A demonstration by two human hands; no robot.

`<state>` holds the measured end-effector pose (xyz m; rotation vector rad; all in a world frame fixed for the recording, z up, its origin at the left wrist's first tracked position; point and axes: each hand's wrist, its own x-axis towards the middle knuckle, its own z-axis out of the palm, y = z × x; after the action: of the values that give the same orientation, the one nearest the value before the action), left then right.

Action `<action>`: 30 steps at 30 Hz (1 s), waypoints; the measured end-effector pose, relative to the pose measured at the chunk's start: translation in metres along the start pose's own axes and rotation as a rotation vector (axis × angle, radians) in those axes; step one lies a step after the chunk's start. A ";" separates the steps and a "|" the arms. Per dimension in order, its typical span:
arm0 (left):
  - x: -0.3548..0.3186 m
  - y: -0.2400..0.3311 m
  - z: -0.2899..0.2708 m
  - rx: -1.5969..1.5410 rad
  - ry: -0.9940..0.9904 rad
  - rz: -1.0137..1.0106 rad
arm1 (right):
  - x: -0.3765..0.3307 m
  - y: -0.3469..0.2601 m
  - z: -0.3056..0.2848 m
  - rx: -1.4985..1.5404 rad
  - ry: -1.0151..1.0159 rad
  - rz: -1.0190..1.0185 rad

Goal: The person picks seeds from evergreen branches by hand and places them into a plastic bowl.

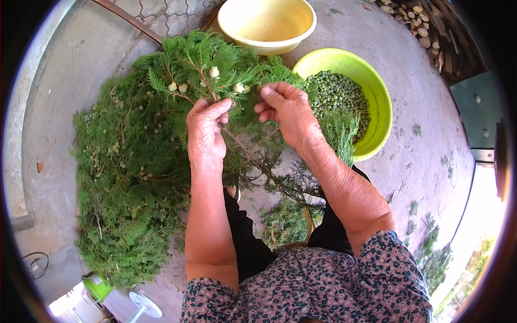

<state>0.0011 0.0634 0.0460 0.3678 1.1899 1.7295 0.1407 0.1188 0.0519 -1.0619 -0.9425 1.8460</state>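
Observation:
My left hand [206, 128] pinches the stem of a leafy evergreen branch [250, 153] between thumb and fingers. Several pale green cones [214, 71] stick out among its sprays, just beyond that hand. To the right, my right hand [288, 110] has its fingers curled, thumb against forefinger, close by a cone at the spray's edge. Whatever lies between those fingertips is too small or hidden to make out. Beyond the right hand is a lime-green basin [381, 102] holding many small green cones [339, 94], partly covered by a feathery sprig [340, 129].
A large heap of cut evergreen branches [129, 199] covers the floor at left. Behind the hands stands a cream basin [266, 46]. Stacked firewood [425, 32] is at the far right. Loose sprigs [433, 253] lie on the concrete floor at right.

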 end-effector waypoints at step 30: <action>-0.005 0.007 0.000 0.119 -0.013 -0.105 | 0.001 -0.001 0.005 -0.164 -0.249 -0.005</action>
<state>-0.0006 0.0592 0.0531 0.3808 1.2834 1.5690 0.1359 0.1188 0.0541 -0.9373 -1.2590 1.9541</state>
